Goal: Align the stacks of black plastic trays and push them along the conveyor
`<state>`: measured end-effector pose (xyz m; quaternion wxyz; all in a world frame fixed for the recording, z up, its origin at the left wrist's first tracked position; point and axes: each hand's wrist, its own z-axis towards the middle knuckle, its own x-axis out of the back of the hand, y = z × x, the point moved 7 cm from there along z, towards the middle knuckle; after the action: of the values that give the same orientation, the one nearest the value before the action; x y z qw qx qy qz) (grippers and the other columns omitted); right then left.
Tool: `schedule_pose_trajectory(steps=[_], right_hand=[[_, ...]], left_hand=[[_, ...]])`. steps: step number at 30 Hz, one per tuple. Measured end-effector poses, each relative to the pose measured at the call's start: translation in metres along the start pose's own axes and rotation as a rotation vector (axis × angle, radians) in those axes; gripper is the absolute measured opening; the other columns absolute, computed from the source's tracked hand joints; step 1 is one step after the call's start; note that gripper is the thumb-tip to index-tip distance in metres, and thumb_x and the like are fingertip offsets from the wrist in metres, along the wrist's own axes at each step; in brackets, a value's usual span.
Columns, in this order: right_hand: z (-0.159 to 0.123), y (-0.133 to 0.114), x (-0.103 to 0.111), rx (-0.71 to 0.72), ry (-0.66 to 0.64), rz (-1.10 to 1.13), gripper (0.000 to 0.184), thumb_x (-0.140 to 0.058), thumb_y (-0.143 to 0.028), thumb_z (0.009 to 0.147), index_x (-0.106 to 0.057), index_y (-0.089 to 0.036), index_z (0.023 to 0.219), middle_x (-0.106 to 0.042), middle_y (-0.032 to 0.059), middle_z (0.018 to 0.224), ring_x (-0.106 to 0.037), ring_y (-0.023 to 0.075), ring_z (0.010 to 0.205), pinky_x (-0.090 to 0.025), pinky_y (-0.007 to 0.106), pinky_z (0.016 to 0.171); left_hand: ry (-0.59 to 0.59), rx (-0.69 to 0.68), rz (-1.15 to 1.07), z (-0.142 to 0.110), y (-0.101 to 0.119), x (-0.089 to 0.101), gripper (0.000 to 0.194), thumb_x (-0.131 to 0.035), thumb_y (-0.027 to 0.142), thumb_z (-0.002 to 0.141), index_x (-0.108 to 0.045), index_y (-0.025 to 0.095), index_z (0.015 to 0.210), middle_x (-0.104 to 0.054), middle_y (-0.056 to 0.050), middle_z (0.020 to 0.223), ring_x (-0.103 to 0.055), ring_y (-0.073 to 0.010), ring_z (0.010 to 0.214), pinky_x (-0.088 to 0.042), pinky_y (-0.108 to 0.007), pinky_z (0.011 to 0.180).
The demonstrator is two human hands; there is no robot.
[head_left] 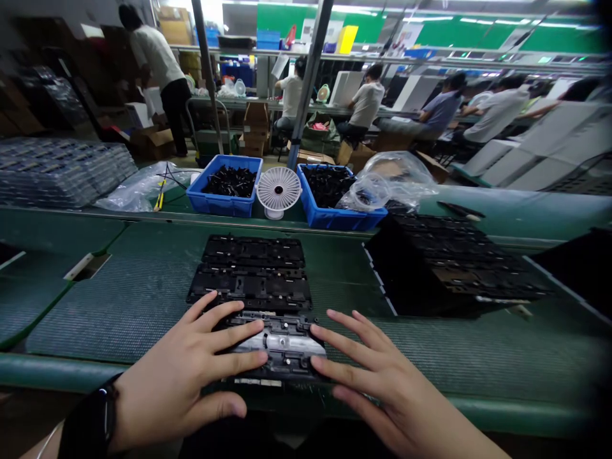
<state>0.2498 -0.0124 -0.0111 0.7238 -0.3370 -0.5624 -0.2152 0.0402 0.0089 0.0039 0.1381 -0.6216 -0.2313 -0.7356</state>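
Observation:
Directly in front of me a black plastic panel (291, 328) with a shiny grey middle strip lies on the green mat. My left hand (196, 363) is spread over its left part, fingertips resting on it. From the other side my right hand (368, 363) reaches its right end, fingers stretched apart and the tips at its edge. Just beyond lie two similar black panels, a nearer one (248, 285) and a farther one (253, 250), side by side. The left hand's fingers hide part of the near panel.
Behind the panels stand two blue bins of small black parts, a left one (222, 206) and a right one (329, 218), with a white fan (278, 190) between. A stack of black panels (454, 268) is at right. Clear trays (62, 172) pile up at left. People sit farther back.

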Motion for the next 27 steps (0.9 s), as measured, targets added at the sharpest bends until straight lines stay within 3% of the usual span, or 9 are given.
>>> schedule_pose_trajectory(steps=[11,15,21,27], right_hand=[[0.002,-0.004,0.002,0.022,-0.007,-0.133,0.047,-0.053,-0.034,0.086,-0.040,-0.042,0.130,-0.036,-0.0052,0.142,-0.028,0.0269,0.132,-0.037,0.056,0.099],[0.011,-0.004,0.004,0.076,0.002,-0.093,0.046,-0.054,-0.035,0.085,-0.042,-0.040,0.130,-0.036,-0.0051,0.141,-0.027,0.0256,0.132,-0.032,0.055,0.103],[0.049,0.021,0.015,0.022,0.107,0.072,0.036,-0.053,-0.033,0.087,-0.052,-0.037,0.122,-0.040,-0.0051,0.139,-0.025,0.0234,0.132,-0.026,0.050,0.107],[0.077,0.042,0.006,-0.028,0.012,0.107,0.031,-0.049,-0.036,0.089,-0.055,-0.038,0.119,-0.041,-0.0046,0.139,-0.023,0.0236,0.133,-0.019,0.054,0.108]], left_hand=[[0.001,0.003,-0.083,0.000,-0.002,0.003,0.056,-0.053,0.056,0.078,-0.041,0.039,0.130,-0.043,0.003,0.138,-0.028,-0.0254,0.131,-0.009,-0.052,0.111],[-0.037,-0.021,-0.109,0.012,0.000,0.009,0.057,-0.050,0.059,0.078,-0.043,0.035,0.129,-0.043,0.001,0.138,-0.030,-0.0264,0.130,-0.008,-0.052,0.111],[-0.039,0.070,-0.125,0.045,-0.037,0.016,0.054,-0.048,0.057,0.081,-0.043,0.035,0.130,-0.036,0.001,0.143,-0.023,-0.0272,0.134,-0.013,-0.051,0.110],[-0.087,0.057,-0.156,0.055,-0.060,0.008,0.050,-0.047,0.057,0.080,-0.045,0.040,0.127,-0.036,0.004,0.142,-0.020,-0.0289,0.135,-0.010,-0.054,0.109]])
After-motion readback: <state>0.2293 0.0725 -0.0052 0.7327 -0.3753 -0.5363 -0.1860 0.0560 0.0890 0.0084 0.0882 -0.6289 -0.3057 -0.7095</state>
